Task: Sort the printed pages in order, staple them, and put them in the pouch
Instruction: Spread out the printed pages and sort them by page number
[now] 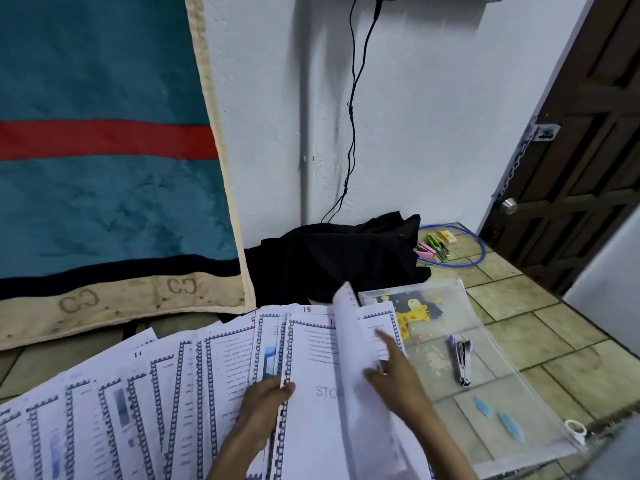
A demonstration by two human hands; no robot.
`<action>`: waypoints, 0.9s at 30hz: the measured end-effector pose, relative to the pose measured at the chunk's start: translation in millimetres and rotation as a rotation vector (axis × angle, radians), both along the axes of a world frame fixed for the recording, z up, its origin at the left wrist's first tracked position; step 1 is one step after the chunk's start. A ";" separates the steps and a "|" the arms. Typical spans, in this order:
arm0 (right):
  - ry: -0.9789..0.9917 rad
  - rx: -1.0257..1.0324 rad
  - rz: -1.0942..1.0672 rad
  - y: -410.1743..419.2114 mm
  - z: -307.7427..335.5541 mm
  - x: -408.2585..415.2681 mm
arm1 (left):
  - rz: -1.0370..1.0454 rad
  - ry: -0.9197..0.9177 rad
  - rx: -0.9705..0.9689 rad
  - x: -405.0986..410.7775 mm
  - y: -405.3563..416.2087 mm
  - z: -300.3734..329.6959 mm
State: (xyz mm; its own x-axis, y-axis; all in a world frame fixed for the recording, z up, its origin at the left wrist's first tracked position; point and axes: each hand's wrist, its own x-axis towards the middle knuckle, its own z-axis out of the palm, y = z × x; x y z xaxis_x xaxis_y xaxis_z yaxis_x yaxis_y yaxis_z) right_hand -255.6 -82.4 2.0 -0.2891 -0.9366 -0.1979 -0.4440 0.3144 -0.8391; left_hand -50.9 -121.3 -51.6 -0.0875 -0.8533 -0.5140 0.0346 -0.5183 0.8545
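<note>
White pages (311, 410) held, L hand (265, 398); R hand (394, 372) lifts sheet (346, 327).

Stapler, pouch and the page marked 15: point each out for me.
stapler (461, 362): head view, middle of its metal body.
pouch (512, 386): head view, bare clear plastic right of the stapler.
page marked 15 (313, 315): head view, top margin by the handwritten number.

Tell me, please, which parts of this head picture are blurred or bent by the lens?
Head view: the lifted white sheet and the right hand are motion-smeared; the printed white pages at lower left are soft, their text unreadable; the wide lens bends the brown wooden door.
</note>
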 end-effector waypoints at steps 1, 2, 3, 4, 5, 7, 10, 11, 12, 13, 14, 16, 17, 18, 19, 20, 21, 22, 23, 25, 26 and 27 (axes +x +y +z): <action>0.038 -0.030 -0.007 2.3 4.6 -10.7 | 0.007 -0.051 -0.012 0.4 0.9 -2.4; 0.079 -0.042 -0.005 4.4 9.7 -19.8 | 0.021 -0.080 -0.012 1.1 2.4 -3.0; 0.114 -0.047 0.003 5.0 11.8 -27.7 | 0.034 -0.096 -0.008 0.3 3.7 -2.6; 0.141 -0.034 0.006 5.1 13.0 -34.1 | 0.060 -0.125 -0.001 0.8 3.2 -4.5; 0.151 -0.029 0.001 5.2 13.8 -39.3 | 0.068 -0.149 -0.003 0.9 2.3 -6.6; 0.157 -0.007 -0.033 7.1 17.5 -44.8 | 0.108 -0.196 -0.020 -0.6 2.5 -4.4; 0.095 0.040 0.001 9.2 25.4 -41.5 | 0.124 -0.171 -0.086 -9.6 9.0 17.8; 0.021 0.072 0.035 10.2 27.8 -34.1 | 0.076 -0.090 -0.075 -14.2 12.2 29.9; -0.073 0.118 0.067 11.7 30.0 -24.0 | 0.011 0.024 -0.043 -19.5 15.2 39.6; -0.145 0.156 0.110 12.7 30.5 -12.5 | -0.060 0.122 -0.009 -26.2 18.5 49.2; -0.163 0.163 0.153 13.1 28.4 -2.8 | -0.119 0.187 0.012 -32.3 19.7 51.4; -0.111 0.112 0.165 10.7 21.0 10.7 | -0.172 0.236 0.048 -41.4 20.7 54.1; -0.045 0.054 0.161 8.2 17.7 14.2 | -0.165 0.198 0.034 -41.3 22.8 55.7; 0.002 0.015 0.152 5.8 15.7 15.8 | -0.135 0.119 -0.020 -39.3 23.3 54.3; 0.024 -0.010 0.145 4.0 15.3 15.3 | -0.082 -0.032 -0.109 -33.9 22.3 48.8; 0.029 -0.017 0.136 3.0 16.1 12.9 | -0.031 -0.302 -0.218 -25.6 21.1 39.7; 0.028 -0.022 0.127 3.3 18.1 10.5 | -0.013 -0.539 -0.293 -18.0 22.3 33.5; 0.045 -0.030 0.118 3.2 19.7 7.8 | -0.003 -0.679 -0.321 -12.8 24.3 29.1; 0.076 -0.051 0.115 2.0 19.2 5.6 | 0.000 -0.720 -0.306 -9.5 26.1 26.7; 0.161 -0.084 0.162 1.0 19.7 5.1 | -0.006 -0.664 -0.244 -7.3 25.1 23.7; 0.182 -0.077 0.172 0.3 18.9 6.1 | -0.004 -0.635 -0.225 -6.4 23.6 23.7; 0.177 -0.060 0.161 -0.5 17.3 7.0 | 0.003 -0.616 -0.220 -5.3 22.0 24.3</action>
State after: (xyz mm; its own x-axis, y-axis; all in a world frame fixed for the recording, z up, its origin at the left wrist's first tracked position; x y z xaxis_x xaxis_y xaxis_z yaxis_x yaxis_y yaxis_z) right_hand -248.5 -82.9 19.4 -0.1604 -0.9820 -0.1001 -0.6258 0.1795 -0.7590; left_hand -56.2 -99.3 -27.3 0.1698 -0.9441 -0.2827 -0.4942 -0.3297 0.8044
